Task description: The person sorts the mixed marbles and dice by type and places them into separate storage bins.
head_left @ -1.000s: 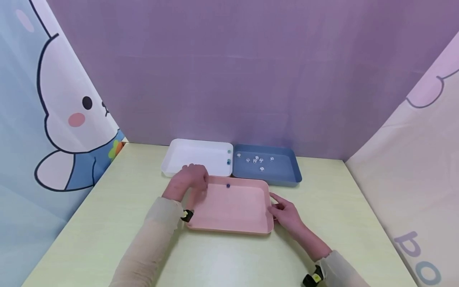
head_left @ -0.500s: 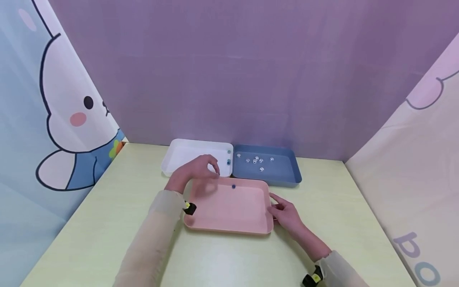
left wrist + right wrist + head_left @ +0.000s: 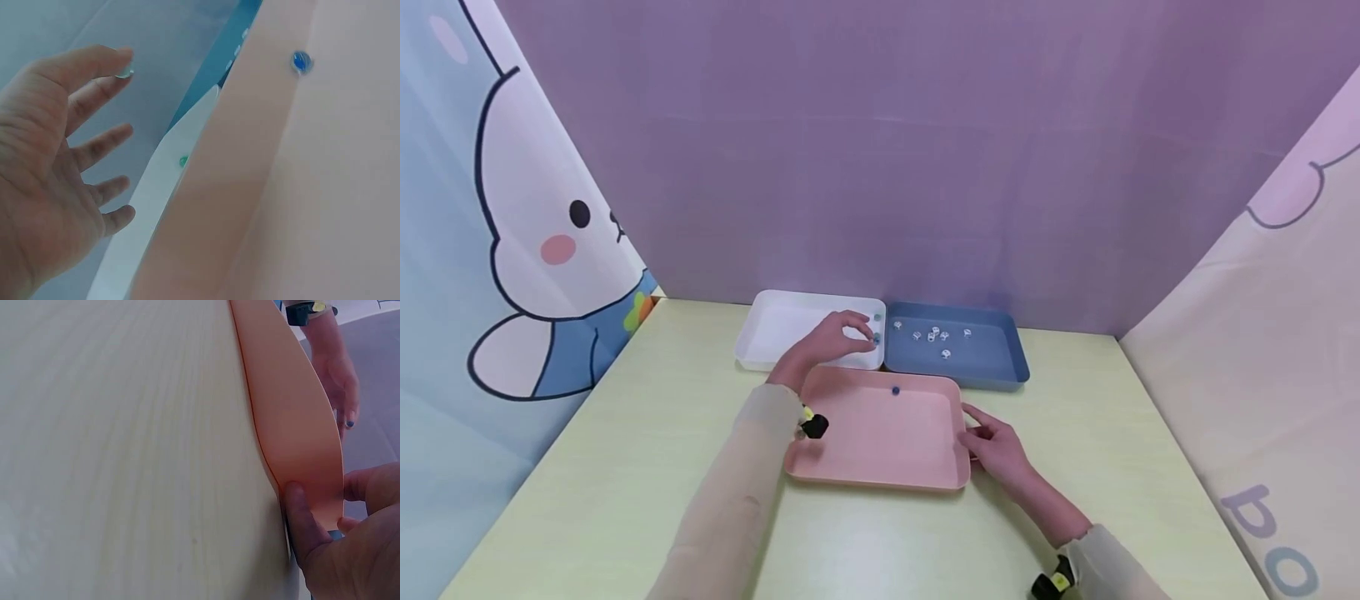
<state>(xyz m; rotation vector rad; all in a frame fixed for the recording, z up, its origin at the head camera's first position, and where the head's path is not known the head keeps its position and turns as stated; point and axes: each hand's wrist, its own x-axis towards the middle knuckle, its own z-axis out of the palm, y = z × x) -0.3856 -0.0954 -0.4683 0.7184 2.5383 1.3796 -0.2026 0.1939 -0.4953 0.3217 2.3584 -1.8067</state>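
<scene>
My left hand [image 3: 835, 337] is above the white tray [image 3: 763, 329]. Thumb and forefinger pinch a clear greenish glass marble [image 3: 125, 72], the other fingers spread apart. Near the fingertips, a couple of small green and blue-green marbles [image 3: 877, 317] lie along the tray's right wall. One blue marble [image 3: 896, 391] sits in the pink tray [image 3: 880, 467], close to its far wall. At that tray's right side, my right hand [image 3: 1000, 450] grips the edge. In the right wrist view its thumb [image 3: 300, 515] presses the outer wall and other fingers meet the rim.
A blue-grey tray [image 3: 985, 371] with several white dice [image 3: 945, 354] stands right of the white tray. Both are behind the pink tray on a pale wooden table [image 3: 1075, 400]. A purple cloth [image 3: 925, 167] hangs behind, with printed cloths at both sides.
My left hand has risen from the pink tray's left end and moved right and away, over the white tray. The blue marble has rolled a little rightwards. The right hand stays put.
</scene>
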